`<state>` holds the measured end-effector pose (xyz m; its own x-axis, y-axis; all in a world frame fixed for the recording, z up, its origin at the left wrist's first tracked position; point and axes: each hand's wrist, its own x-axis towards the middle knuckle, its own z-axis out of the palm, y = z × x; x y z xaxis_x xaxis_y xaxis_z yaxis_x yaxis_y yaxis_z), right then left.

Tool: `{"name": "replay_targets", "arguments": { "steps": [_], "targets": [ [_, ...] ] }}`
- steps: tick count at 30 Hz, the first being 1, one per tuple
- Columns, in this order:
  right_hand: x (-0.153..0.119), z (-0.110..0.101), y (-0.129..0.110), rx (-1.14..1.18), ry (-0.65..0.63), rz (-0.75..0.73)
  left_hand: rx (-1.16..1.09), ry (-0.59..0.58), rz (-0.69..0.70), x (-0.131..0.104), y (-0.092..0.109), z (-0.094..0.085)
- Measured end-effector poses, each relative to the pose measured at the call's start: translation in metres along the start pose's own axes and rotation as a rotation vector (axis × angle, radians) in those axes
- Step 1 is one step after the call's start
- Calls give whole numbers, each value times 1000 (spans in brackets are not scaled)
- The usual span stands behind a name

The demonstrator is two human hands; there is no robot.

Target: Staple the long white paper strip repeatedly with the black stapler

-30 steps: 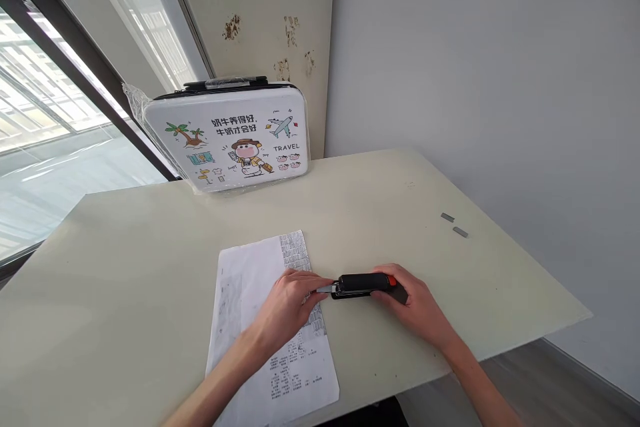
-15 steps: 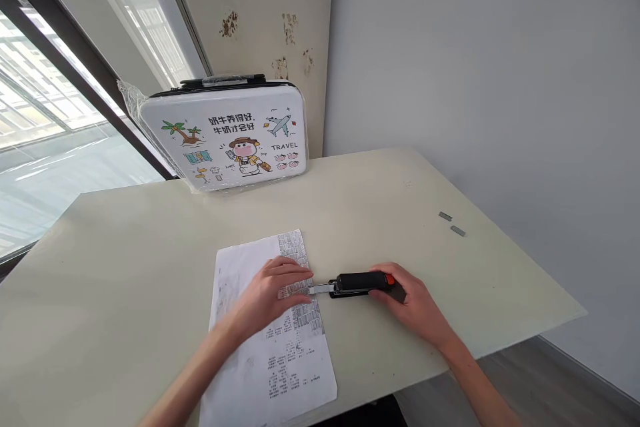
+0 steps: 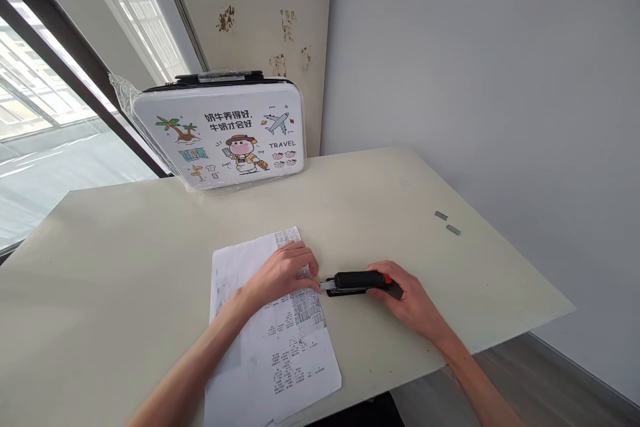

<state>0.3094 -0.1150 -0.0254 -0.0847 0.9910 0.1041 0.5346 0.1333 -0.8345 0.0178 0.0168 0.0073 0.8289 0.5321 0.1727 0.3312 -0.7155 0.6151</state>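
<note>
My right hand [image 3: 407,297] wraps around the rear of a black stapler [image 3: 357,280] with a red part near that end. The stapler lies on its base on the table, pointing left. From its front a metal staple tray [image 3: 327,285] sticks out a short way. My left hand [image 3: 293,270] reaches over the printed paper sheets [image 3: 300,367], its fingers curled and its thumb against the end of the tray. The fingertips sit close to the thumb, partly hiding the paper's dark printed strip. The stapler's front lies just past the paper's right edge.
Two small grey staple strips [image 3: 447,223] lie toward the table's right edge. A white cartoon-printed case [image 3: 220,147] in plastic wrap stands at the back left, near the window [image 3: 60,120]. The pale table [image 3: 125,267] meets a grey wall [image 3: 475,67] at the back right.
The staple tray has slid further into the stapler and less of it shows. My left hand has moved right with it, its fingers curling in. My right hand keeps its hold.
</note>
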Motion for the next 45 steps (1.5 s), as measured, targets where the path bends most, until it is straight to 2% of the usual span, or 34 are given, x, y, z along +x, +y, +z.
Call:
{"name": "replay_targets", "arguments": {
  "steps": [9, 18, 21, 23, 25, 29, 32, 35, 38, 45],
  "targets": [
    [2, 2, -3, 46, 0, 19, -7, -51, -1, 35, 4, 7],
    [3, 0, -6, 8, 0, 22, 14, -84, -66, 44, 7, 5],
    [3, -2, -6, 22, -20, 19, 44, -71, -71, 23, 15, -2],
    [2, -4, -6, 44, -37, 8, 74, -59, -82, -7, 27, -8],
    [1, -6, -6, 48, -67, -7, 100, -46, -140, -48, 43, -8],
    [-2, -7, -5, 8, -124, -21, 144, -115, -142, -130, 79, 10],
    [-4, -7, -4, 0, -143, -19, 176, -139, -174, -167, 97, 28],
    [-6, -9, -6, -1, -179, -32, 158, -129, -194, -181, 105, 34],
    [-7, -13, -8, 3, -242, -44, 164, -120, -191, -183, 108, 33],
    [-6, -16, -9, 13, -309, -21, 366, 21, -104, -166, 107, 50]
  ]
}}
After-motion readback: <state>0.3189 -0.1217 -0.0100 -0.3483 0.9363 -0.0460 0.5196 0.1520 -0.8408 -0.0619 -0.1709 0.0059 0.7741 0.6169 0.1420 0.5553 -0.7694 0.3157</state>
